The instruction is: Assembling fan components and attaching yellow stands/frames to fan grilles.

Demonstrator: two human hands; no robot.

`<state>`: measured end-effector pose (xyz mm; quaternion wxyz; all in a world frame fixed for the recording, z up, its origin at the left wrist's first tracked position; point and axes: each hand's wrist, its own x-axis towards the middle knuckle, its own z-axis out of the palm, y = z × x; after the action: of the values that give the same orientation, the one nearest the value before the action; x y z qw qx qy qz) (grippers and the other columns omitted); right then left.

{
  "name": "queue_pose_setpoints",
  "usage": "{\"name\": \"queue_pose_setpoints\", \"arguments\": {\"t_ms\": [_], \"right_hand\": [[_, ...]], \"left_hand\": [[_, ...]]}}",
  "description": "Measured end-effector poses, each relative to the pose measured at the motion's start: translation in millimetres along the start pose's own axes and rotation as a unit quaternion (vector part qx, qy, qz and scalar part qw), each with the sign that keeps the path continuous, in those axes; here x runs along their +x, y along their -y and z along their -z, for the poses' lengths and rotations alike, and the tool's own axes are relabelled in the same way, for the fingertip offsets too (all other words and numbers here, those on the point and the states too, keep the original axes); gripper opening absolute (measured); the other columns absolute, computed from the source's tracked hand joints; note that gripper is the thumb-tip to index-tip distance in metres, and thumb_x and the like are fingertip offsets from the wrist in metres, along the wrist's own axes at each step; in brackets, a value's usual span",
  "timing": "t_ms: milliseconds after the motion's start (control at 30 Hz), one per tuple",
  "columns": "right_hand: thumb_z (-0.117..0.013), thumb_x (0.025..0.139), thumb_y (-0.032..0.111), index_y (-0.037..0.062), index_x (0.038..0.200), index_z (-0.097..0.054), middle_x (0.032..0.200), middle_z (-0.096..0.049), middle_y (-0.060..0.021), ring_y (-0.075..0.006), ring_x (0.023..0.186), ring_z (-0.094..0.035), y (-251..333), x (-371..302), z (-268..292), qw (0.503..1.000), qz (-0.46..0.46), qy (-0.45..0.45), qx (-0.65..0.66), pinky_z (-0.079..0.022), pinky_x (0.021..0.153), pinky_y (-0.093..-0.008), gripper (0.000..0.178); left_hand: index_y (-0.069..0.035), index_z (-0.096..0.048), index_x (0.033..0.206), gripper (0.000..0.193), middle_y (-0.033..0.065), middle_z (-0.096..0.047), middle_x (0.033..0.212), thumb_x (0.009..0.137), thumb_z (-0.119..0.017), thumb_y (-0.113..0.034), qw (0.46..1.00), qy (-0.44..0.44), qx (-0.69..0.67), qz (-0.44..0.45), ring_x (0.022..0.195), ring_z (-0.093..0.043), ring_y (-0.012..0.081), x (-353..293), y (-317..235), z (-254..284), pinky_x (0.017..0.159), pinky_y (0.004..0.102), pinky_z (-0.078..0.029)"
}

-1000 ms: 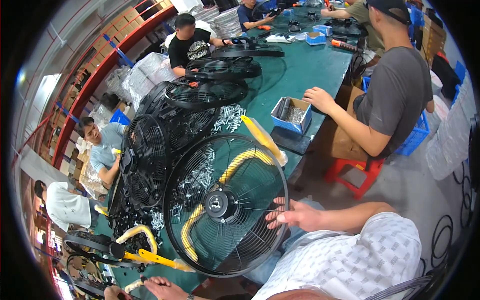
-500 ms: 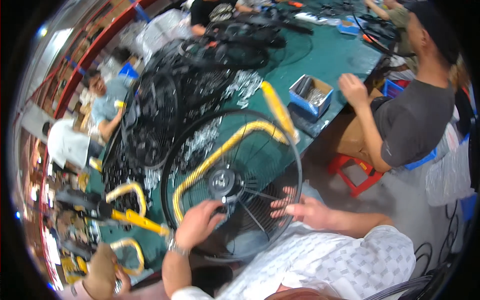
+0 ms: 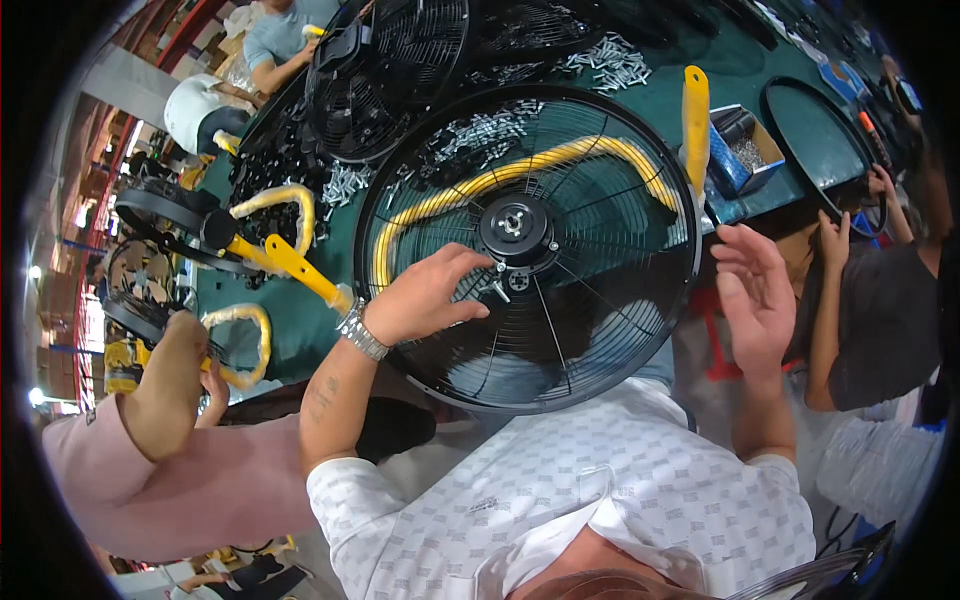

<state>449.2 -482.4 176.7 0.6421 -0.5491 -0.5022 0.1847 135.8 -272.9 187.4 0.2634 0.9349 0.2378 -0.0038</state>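
A round black fan grille point(image 3: 520, 407) lies in front of me, with a dark hub point(image 3: 515, 230) at its middle. My left hand point(image 3: 425, 297) is over the grille's left part, its thumb and forefinger apart beside the hub. Close to those fingertips, small silver bolts point(image 3: 497, 288) rest below the hub. My right hand point(image 3: 757, 300) is raised just outside the grille's right rim, fingers spread, with nothing in it. Through the wires shows a bent yellow tube point(image 3: 530, 165), partly covered in clear wrap. Yellow flat-ended arms stand at both sides of the grille.
Loose silver bolts point(image 3: 610, 62) lie on the green table point(image 3: 335, 232). A blue box point(image 3: 745, 150) of small metal parts stands at right. More fan grilles point(image 3: 385, 75) are piled behind. Co-workers sit at both sides; one at right holds a black ring point(image 3: 770, 110).
My view has shifted, bringing the grille higher and more face-on. The right hand has left the grille's lower right part and risen outside the rim. My left hand stays near the hub.
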Motion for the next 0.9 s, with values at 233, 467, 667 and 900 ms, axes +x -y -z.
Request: {"name": "queue_pose_setpoints", "arguments": {"t_ms": [233, 467, 667, 900], "right_hand": [[-0.075, 0.074, 0.008, 0.003, 0.11, -0.063, 0.099, -0.063, -0.0135, -0.0304, 0.087, -0.063, 7.4, 57.3, -57.3, 0.899, 0.282, 0.219, -0.253, -0.053, 0.075, -0.0375, 0.038], [-0.059, 0.079, 0.018, 0.0083, 0.083, -0.064, 0.088, -0.065, -0.0098, -0.0286, 0.087, -0.066, -21.3, 73.2, -144.4, 0.729, 0.337, 0.504, -0.318, -0.055, 0.073, -0.0412, 0.012], [-0.062, 0.078, 0.02, 0.0073, 0.084, -0.07, 0.087, -0.069, -0.0138, -0.0302, 0.089, -0.067, -37.7, 59.6, -212.1, 0.59, 0.351, 0.595, -0.418, -0.055, 0.073, -0.0415, 0.016], [-0.063, 0.077, 0.016, 0.0046, 0.085, -0.071, 0.09, -0.068, -0.0147, -0.0326, 0.089, -0.067, -38.4, 65.2, -216.3, 0.58, 0.316, 0.63, -0.409, -0.055, 0.071, -0.0425, 0.016]], "left_hand": [[-0.004, -0.06, 0.116, 0.037, 0.0145, -0.06, 0.106, 0.083, -0.07, -0.019, 0.999, -0.024, 0.045, 0.013, 0.098, -0.061, 0.031, -28.1, 15.1, 0.4, 0.081, 0.0382, -0.051], [-0.004, -0.066, 0.094, 0.022, 0.0157, -0.06, 0.094, 0.08, -0.069, -0.022, 0.994, 0.014, 0.108, 0.018, 0.091, -0.059, 0.0344, -37.4, 10.2, -17.0, 0.081, 0.0431, -0.049], [-0.002, -0.066, 0.087, 0.019, 0.0153, -0.059, 0.089, 0.076, -0.073, -0.016, 0.997, -0.006, 0.065, 0.031, 0.086, -0.059, 0.035, -32.4, -0.1, -14.4, 0.078, 0.0412, -0.049], [0.001, -0.063, 0.094, 0.015, 0.0157, -0.061, 0.085, 0.08, -0.066, -0.005, 0.99, -0.142, 0.004, -0.016, 0.08, -0.061, 0.0305, -44.6, -14.4, -13.3, 0.073, 0.0361, -0.05]]}}
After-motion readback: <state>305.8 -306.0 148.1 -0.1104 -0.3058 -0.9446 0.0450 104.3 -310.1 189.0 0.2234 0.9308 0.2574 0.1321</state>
